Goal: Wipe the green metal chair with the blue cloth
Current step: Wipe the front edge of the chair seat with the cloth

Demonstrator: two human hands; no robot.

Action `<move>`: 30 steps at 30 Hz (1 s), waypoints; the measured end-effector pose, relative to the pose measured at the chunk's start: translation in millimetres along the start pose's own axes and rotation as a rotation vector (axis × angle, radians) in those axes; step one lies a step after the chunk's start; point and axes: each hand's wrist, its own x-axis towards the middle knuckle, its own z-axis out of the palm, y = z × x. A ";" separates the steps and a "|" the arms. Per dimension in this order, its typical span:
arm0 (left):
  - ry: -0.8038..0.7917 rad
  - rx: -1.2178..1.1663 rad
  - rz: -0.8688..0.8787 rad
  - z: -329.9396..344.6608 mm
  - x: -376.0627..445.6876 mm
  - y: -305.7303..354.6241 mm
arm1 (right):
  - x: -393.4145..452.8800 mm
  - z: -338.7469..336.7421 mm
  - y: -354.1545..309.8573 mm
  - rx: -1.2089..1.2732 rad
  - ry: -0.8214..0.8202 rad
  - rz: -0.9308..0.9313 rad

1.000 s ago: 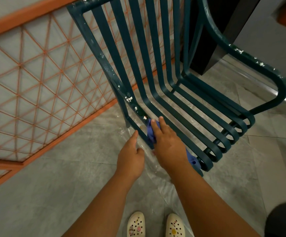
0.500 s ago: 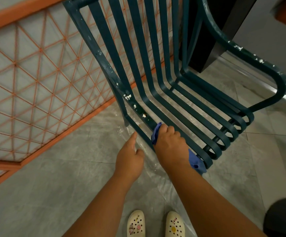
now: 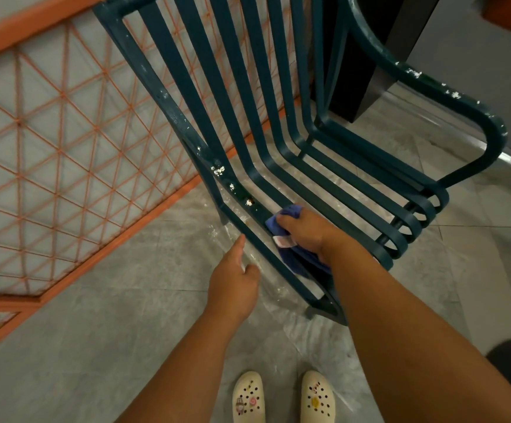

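The green metal chair point(image 3: 281, 123) with slatted back and seat fills the upper middle of the head view; white specks dot its left frame bar and right armrest. My right hand point(image 3: 309, 232) grips the bunched blue cloth point(image 3: 290, 213) and presses it on the seat's left slats, near the front. A white label shows on the cloth under my thumb. My left hand point(image 3: 235, 282) hovers just left of the chair's lower side rail, fingers relaxed, index finger pointing toward the rail and holding nothing.
An orange lattice railing point(image 3: 49, 141) runs along the left. Clear plastic sheeting point(image 3: 293, 315) lies on the grey tile floor under the chair. A black post point(image 3: 367, 56) stands behind the chair. My two cream clogs point(image 3: 281, 398) are at the bottom.
My right hand slid the blue cloth from the outer left frame bar rightward onto the seat slats, and more cloth now hangs below the hand. My left hand has barely moved.
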 end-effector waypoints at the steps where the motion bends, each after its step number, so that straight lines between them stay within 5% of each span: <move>1: 0.001 0.000 -0.001 0.3 0.4 0.6 | 2.5 7.8 2.9 -0.118 0.064 -0.119; 6: 0.007 -0.008 0.009 2.9 1.7 5.1 | -30.2 47.6 45.0 -0.824 0.454 -0.607; 12: 0.008 0.009 0.014 -4.9 3.6 2.2 | -36.8 49.1 66.6 -0.854 0.603 -0.606; 21: -0.009 0.002 -0.003 1.8 4.1 -3.2 | -46.6 25.3 68.1 -0.901 0.342 -0.737; 30: -0.008 0.026 0.014 2.5 5.1 4.6 | -30.4 40.8 40.0 -0.861 0.318 -0.634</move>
